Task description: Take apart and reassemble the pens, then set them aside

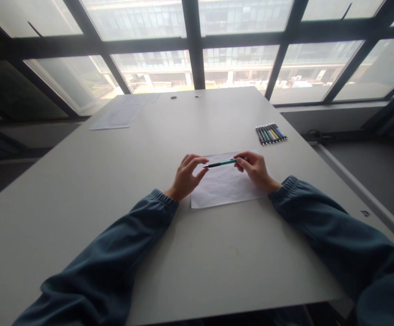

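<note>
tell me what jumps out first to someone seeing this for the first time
Two hands meet at the middle of the grey table, holding a green pen level between them above a white sheet of paper: the left hand pinches the dark tip end, the right hand the other end. To the right, farther back, a row of pens lies side by side, and more papers sit at the far left corner.

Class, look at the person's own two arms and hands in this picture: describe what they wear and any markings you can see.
Both arms wear long, loose dark blue-teal sleeves, the left sleeve and the right sleeve, each ending in a gathered elastic cuff at the wrist. The left hand and right hand are bare: no gloves, rings or watch visible. No logos show.
</note>
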Available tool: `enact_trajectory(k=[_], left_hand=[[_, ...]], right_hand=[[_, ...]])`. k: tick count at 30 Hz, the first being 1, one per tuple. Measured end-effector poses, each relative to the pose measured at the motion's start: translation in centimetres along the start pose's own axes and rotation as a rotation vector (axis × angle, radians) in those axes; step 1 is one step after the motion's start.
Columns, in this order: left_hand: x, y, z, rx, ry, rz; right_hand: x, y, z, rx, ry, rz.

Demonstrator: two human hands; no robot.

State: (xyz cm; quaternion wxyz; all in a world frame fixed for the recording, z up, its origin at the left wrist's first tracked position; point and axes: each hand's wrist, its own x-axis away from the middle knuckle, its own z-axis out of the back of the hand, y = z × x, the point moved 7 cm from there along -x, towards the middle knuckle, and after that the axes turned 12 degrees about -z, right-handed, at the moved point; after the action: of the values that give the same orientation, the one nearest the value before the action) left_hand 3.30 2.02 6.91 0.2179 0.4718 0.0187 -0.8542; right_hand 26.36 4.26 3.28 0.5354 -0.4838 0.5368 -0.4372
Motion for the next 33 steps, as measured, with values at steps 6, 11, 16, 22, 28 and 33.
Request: enact_trajectory(k=[6, 11, 16, 22, 28, 33], left_hand=[[0.1, -0.1, -0.3, 0.031, -0.016, 0.031], [0.1, -0.1, -0.5, 0.07, -0.049, 0.054], [0.0, 0.0, -0.7, 0.113, -0.08, 0.058], [0.4, -0.5, -0.8, 0.108, -0.08, 0.11], [0.8, -1.1, -0.7, 0.109, -0.063, 0.185], [0.8, -1.4, -0.8, 0.086, -0.065, 0.163]], right_hand=[[0.0, 0.1, 0.0, 0.011, 0.0, -0.011], [0.1, 0.1, -0.1, 0.011, -0.006, -0.018], [0.0, 0.3, -0.2, -0.01, -0.037, -0.018], [-0.1, 0.5, -0.3, -0.044, -0.062, -0.003], [0.0, 0.2, -0.1, -0.004, -0.024, -0.016], [0.0, 0.1, 0.2, 0.0, 0.004, 0.014]])
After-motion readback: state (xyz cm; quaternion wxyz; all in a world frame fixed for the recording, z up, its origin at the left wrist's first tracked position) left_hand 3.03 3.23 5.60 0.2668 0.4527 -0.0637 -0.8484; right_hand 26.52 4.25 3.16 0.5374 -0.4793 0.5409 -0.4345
